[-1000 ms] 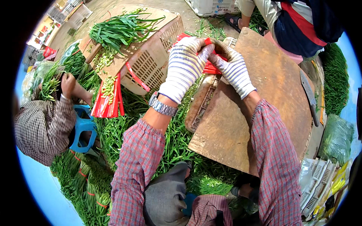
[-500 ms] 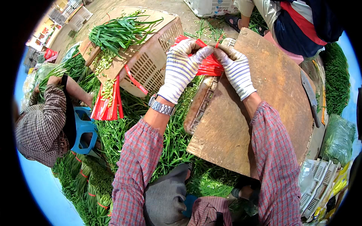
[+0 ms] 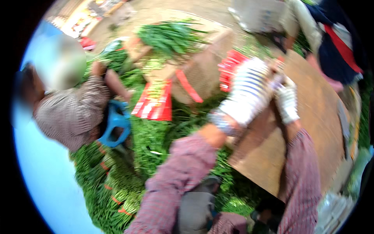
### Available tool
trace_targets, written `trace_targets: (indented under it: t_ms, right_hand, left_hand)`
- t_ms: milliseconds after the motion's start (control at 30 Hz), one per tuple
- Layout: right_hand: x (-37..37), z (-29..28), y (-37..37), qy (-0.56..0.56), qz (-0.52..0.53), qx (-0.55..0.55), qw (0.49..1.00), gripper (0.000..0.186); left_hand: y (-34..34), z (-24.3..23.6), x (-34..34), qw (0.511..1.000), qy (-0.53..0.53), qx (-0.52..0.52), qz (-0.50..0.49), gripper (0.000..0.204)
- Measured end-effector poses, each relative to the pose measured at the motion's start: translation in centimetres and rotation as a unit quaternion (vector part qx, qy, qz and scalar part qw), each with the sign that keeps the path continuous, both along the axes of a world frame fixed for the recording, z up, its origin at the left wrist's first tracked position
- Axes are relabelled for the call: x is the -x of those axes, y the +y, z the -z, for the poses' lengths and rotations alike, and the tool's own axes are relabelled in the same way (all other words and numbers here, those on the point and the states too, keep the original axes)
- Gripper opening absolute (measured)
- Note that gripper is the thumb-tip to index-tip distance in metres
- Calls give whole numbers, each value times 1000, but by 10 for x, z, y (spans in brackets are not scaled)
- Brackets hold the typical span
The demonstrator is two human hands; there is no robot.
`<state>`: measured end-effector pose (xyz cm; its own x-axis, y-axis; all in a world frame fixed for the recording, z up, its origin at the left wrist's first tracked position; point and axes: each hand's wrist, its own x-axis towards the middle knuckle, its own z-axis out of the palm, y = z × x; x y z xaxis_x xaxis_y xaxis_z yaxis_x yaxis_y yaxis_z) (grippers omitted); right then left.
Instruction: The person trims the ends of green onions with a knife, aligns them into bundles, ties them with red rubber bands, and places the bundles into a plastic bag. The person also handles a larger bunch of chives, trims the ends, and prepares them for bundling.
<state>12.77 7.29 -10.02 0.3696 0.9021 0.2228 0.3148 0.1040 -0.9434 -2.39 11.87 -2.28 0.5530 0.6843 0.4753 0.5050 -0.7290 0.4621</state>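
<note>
Both my hands wear white knit gloves with dark stripes and meet above the left far edge of a brown wooden board [image 3: 315,113]. My left hand [image 3: 249,84] is bent over with its fingers toward the right. Close beside it, my right hand [image 3: 287,97] has its fingers curled in. A small red strip [image 3: 280,59] shows at the joined fingertips, pinched between the hands; motion blur smears the detail. Just left of my left hand lies a bundle of flat red strips [image 3: 231,70], partly hidden by the glove.
Cut green stalks [image 3: 171,37] lie on a board over a pale crate [image 3: 206,58], with more red strips [image 3: 156,101] hanging at its corner. A person [image 3: 74,109] is beside a blue stool [image 3: 117,123] at left. A knife [image 3: 343,121] rests on the board's right side.
The view has swung, so the scene sits farther right and lower. My hands have moved slightly rightward over the board, and my left hand has turned more across, its back toward me.
</note>
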Motion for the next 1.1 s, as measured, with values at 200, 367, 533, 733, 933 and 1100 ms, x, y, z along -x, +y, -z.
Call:
trace_targets:
  t_ms: [200,367,533,733,933,1100]
  right_hand:
    - [-18,44,17,-71,11,-7,997,31]
    - [4,7,12,-400,15,44,915,29]
    - [8,5,11,-445,28,48,894,19]
    - [17,5,-5,-334,9,-14,942,55]
    - [77,-112,-127,-73,-83,-11,994,89]
    - [122,-193,-221,-183,-159,-95,966,32]
  left_hand:
    - [18,32,-26,997,28,60,-30,27]
    - [27,12,-2,988,-133,-17,-76,22]
    - [62,-35,66,964,-143,-187,-126,21]
    - [27,-167,171,833,-503,219,-70,31]
    - [-28,-135,168,776,-455,435,35,27]
    - [-111,-100,133,935,-191,298,-4,36]
